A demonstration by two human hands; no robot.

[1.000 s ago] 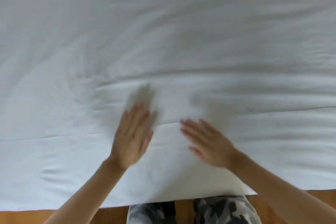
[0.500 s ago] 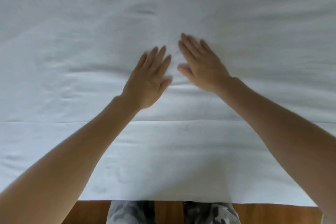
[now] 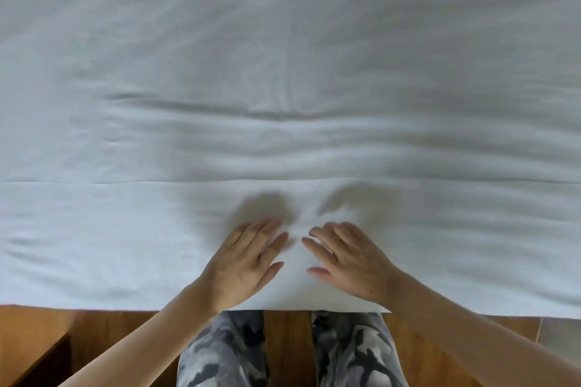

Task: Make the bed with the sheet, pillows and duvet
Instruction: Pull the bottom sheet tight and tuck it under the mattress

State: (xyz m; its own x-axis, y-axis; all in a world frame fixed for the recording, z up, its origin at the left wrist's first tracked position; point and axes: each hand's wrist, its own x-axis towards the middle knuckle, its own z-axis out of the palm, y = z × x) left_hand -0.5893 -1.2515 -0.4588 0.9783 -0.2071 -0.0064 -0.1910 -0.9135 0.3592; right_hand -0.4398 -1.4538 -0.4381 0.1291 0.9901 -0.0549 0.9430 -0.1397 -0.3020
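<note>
White cloth sheet (image 3: 283, 72) ahead of both hands, matt, soft-looking, rippled with shallow creases just past the fingertips and one long straight fold line across. Smoother and flatter right under the left hand (image 3: 243, 264) and right hand (image 3: 349, 264). Behind the wrists, wooden floor (image 3: 287, 345), warm brown with a slight sheen. Camo-print trousers (image 3: 220, 355) below the forearms, woven cloth, matt grey, black and off-white.
</note>
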